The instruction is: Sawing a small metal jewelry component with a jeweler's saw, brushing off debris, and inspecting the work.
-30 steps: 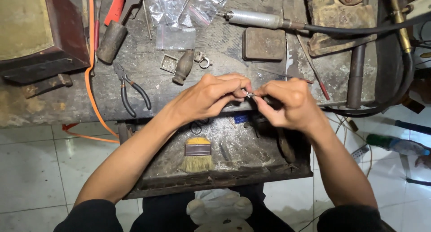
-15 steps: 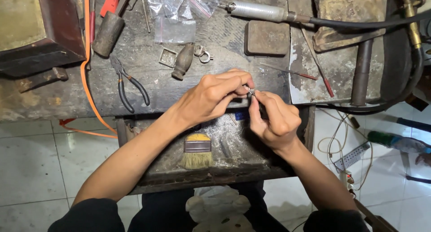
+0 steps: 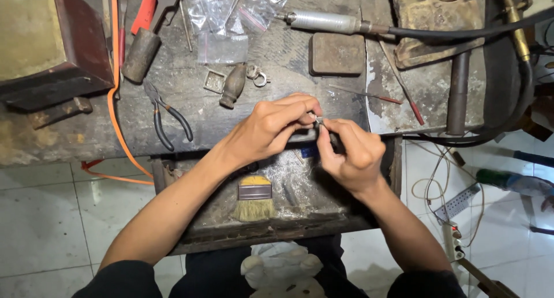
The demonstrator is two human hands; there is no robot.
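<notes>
My left hand (image 3: 271, 125) and my right hand (image 3: 352, 151) meet at the front edge of a worn workbench (image 3: 277, 96). Between their fingertips they pinch a tiny metal piece (image 3: 319, 120); its shape is too small to make out. Both hands hover over an open drawer (image 3: 277, 205) under the bench, where a flat paintbrush (image 3: 254, 197) lies. Black-handled pliers (image 3: 167, 116) rest on the bench left of my left hand.
On the bench lie a hammer (image 3: 138, 50), plastic bags (image 3: 222, 21), a wooden-handled tool (image 3: 234, 84), a square metal frame (image 3: 214, 81), a dark block (image 3: 337, 53), a rotary handpiece (image 3: 323, 22) with black hose, and thin red-handled tools (image 3: 404, 93). An orange cable (image 3: 115, 102) hangs off.
The view has shifted slightly. My right hand has drawn lower and nearer to me, its fingers still meeting the left hand's at the small piece.
</notes>
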